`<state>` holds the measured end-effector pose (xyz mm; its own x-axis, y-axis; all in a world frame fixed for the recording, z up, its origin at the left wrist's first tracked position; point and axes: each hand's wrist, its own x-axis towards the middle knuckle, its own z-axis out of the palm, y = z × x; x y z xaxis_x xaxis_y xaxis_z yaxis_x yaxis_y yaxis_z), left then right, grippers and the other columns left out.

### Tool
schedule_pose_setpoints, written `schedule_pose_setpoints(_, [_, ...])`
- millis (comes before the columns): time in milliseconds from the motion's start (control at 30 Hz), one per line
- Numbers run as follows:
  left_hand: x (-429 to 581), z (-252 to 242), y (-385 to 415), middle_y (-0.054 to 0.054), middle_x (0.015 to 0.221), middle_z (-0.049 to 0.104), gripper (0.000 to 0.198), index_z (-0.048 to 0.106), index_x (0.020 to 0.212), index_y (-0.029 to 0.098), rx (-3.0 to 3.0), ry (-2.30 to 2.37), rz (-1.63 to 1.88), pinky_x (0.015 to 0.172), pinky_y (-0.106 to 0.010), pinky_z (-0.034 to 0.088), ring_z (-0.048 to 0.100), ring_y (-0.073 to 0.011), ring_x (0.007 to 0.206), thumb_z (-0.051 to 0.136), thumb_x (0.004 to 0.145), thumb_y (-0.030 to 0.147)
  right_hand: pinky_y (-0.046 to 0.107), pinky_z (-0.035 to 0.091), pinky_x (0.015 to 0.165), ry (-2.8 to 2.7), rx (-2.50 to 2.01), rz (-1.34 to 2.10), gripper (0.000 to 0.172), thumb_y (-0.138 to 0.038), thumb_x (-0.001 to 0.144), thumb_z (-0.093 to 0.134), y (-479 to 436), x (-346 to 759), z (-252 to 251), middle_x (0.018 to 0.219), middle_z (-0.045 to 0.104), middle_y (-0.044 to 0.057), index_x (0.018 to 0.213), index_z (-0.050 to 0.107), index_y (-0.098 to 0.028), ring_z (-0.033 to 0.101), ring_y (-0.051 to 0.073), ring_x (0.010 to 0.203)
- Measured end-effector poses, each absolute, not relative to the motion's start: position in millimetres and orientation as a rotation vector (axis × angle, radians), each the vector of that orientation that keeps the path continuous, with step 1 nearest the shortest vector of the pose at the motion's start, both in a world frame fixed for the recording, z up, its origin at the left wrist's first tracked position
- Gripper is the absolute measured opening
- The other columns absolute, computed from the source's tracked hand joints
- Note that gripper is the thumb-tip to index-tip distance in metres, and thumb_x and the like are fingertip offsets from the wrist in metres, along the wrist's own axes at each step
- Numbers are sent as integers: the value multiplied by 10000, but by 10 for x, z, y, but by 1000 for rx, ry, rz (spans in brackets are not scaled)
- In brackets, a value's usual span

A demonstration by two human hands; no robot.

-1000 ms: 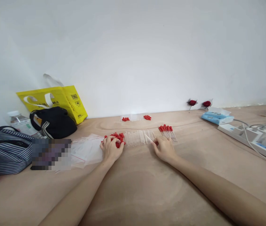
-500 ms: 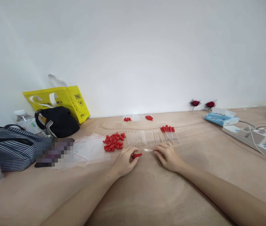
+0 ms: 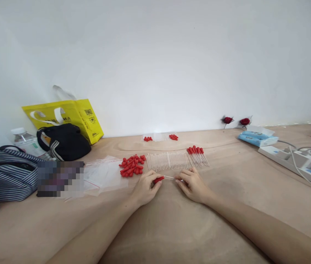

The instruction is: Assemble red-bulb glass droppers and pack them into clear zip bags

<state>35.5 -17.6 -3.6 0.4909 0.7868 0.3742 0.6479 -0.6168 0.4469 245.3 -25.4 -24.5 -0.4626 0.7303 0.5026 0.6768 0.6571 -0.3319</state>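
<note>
Between thumb and fingers, my left hand [image 3: 146, 187] grips a red rubber dropper bulb [image 3: 159, 180]. My right hand [image 3: 192, 184] is closed on a clear glass dropper tube [image 3: 169, 177], whose end meets the mouth of the bulb; how deep it sits I cannot tell. Behind my hands lies a row of clear dropper tubes [image 3: 167, 160]. A pile of loose red bulbs [image 3: 131, 165] is left of the row. To its right, several droppers with red bulbs fitted [image 3: 197, 156] lie side by side.
Clear zip bags [image 3: 104, 174] lie left of the bulb pile. Farther left are a striped bag [image 3: 9, 176], a black cap [image 3: 64, 141], a bottle [image 3: 26, 141] and a yellow bag [image 3: 75, 117]. A tissue pack [image 3: 256, 138] and power strip [image 3: 289, 164] are at the right. Bagged red bulbs [image 3: 173, 137] lie by the wall.
The tube in my right hand has moved left and now meets the bulb in my left hand. Before, a gap lay between them. The view has shifted slightly.
</note>
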Motion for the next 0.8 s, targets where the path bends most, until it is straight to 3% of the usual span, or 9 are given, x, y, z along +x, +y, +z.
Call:
schedule_pose_setpoints(267, [366,-66,-163,2,730,637,150,602,803,177,2389,1280,855,631,-243,413,558,-138,653,468,819,243,288,257,678,-2272,-992,168,168,-210,834,437,-284,2430,-256,752,598,19,895,592,-183,474,119,643])
schedule_pose_setpoints(567, [353,-83,-183,9,747,654,131,603,759,189,2471,1222,812,778,-298,369,559,-156,745,482,809,195,305,206,679,-2359,-916,21,198,-184,842,422,-234,2490,-226,737,609,10,876,617,-197,461,107,614])
schedule_pose_setpoints(800, [344,-79,-184,15,700,631,151,600,763,175,2396,1247,796,696,-262,377,550,-140,674,468,813,227,303,196,666,-2349,-885,-64,226,-180,839,418,-252,2475,-235,695,597,9,911,631,-202,443,104,590])
